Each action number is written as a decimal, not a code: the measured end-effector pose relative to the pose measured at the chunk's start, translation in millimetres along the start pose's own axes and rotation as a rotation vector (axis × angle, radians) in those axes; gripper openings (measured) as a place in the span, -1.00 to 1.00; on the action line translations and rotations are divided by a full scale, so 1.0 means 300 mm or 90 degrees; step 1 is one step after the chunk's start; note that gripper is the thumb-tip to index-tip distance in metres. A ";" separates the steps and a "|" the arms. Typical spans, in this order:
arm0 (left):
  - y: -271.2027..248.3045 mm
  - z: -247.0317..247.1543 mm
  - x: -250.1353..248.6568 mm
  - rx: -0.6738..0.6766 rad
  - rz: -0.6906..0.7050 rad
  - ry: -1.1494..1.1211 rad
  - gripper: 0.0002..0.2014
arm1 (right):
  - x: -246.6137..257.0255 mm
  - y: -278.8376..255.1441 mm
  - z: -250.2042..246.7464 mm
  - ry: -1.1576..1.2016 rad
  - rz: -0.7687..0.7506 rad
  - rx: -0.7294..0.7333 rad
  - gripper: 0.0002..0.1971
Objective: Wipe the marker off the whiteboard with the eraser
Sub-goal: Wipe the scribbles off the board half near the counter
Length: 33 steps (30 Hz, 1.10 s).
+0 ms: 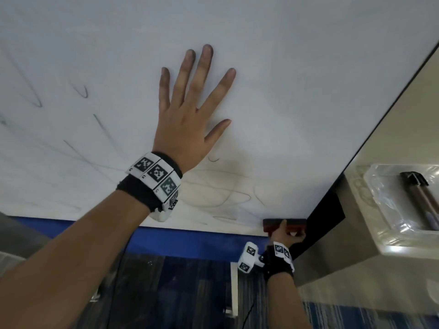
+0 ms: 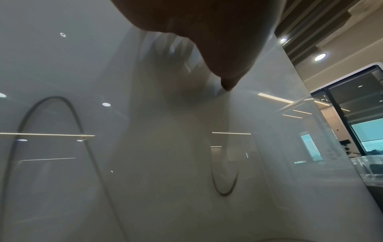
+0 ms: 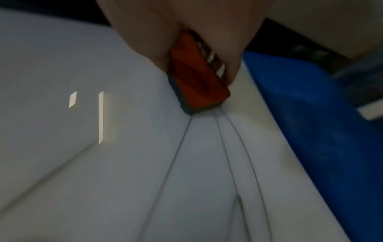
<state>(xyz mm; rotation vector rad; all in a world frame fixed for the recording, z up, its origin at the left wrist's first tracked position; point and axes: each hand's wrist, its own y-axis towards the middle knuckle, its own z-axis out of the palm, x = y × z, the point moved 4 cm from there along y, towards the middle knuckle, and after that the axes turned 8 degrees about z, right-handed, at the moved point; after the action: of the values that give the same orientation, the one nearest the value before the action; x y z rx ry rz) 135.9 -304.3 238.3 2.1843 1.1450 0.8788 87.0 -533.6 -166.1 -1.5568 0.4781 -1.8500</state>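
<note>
While left hand [image 1: 187,119] lies flat on whiteboard [image 1: 285,67], right hand [image 1: 286,235] grips eraser [image 3: 199,80]

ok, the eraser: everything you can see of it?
The eraser is a small block with an orange-red body and a dark grey felt pad along one face. The right hand grips it, fingers curled round its far side. The pad lies against the whiteboard near its bottom edge, close to the lower right corner, at the end of several thin marker lines. Its far end is hidden by the hand.
</note>
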 end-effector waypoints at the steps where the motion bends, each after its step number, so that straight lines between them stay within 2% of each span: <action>1: -0.001 0.001 0.001 0.003 0.001 0.002 -0.34 | 0.016 -0.022 0.002 0.004 0.071 0.001 -0.26; 2: -0.003 0.001 0.002 0.004 0.001 0.002 -0.35 | 0.040 -0.051 0.007 0.017 0.130 -0.001 -0.26; 3: -0.005 0.001 0.001 0.003 0.000 0.000 -0.35 | 0.071 -0.091 0.017 0.020 0.133 -0.006 -0.26; 4: -0.005 0.001 -0.002 0.001 -0.001 -0.001 -0.35 | 0.112 -0.143 0.039 0.040 0.090 0.010 -0.25; 6: -0.007 0.001 -0.005 0.003 -0.003 -0.001 -0.34 | 0.220 -0.331 0.115 0.038 -0.137 0.117 -0.27; 8: -0.009 0.003 0.004 0.003 0.003 0.000 -0.34 | 0.299 -0.563 0.196 -0.058 -0.451 0.275 -0.29; 9: -0.011 0.003 0.009 0.001 0.006 0.003 -0.34 | 0.318 -0.653 0.233 -0.133 -0.576 0.327 -0.32; 10: -0.014 0.002 0.013 -0.002 0.009 0.007 -0.35 | 0.324 -0.706 0.260 -0.187 -0.648 0.347 -0.36; 11: -0.019 0.001 0.013 -0.005 0.009 0.008 -0.35 | 0.313 -0.710 0.266 -0.220 -0.678 0.331 -0.37; 12: -0.027 0.002 0.013 -0.007 0.007 0.005 -0.36 | 0.295 -0.695 0.256 -0.231 -0.686 0.309 -0.36; 14: -0.042 0.008 0.021 -0.016 -0.006 0.000 -0.37 | 0.220 -0.594 0.206 -0.212 -0.617 0.272 -0.34; 19: -0.074 0.040 0.042 -0.051 -0.021 -0.010 -0.38 | -0.016 -0.331 0.092 -0.102 -0.200 0.167 -0.25; 22: -0.075 0.047 0.047 -0.065 -0.013 -0.019 -0.38 | -0.103 -0.232 0.045 -0.078 -0.027 0.071 -0.25; 25: -0.085 0.052 0.051 -0.059 -0.003 -0.012 -0.37 | -0.150 -0.171 0.037 -0.033 0.075 0.011 -0.23; 26: -0.086 0.053 0.054 -0.056 0.001 -0.007 -0.37 | -0.122 -0.211 0.053 -0.024 0.082 0.009 -0.24; 27: -0.085 0.053 0.059 -0.056 0.009 -0.003 -0.36 | -0.066 -0.279 0.078 -0.010 0.041 0.029 -0.26; 31: -0.101 0.049 0.121 -0.046 0.094 0.023 -0.34 | 0.196 -0.598 0.220 -0.022 -0.365 0.256 -0.32; 33: -0.112 0.050 0.147 -0.040 0.132 0.021 -0.33 | 0.243 -0.674 0.266 -0.081 -0.509 0.290 -0.29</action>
<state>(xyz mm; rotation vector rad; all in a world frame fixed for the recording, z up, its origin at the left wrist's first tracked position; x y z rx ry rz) 148.8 -252.1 218.6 2.2728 0.9038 1.0279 108.1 -428.8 36.7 -1.6339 -0.6896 -2.1769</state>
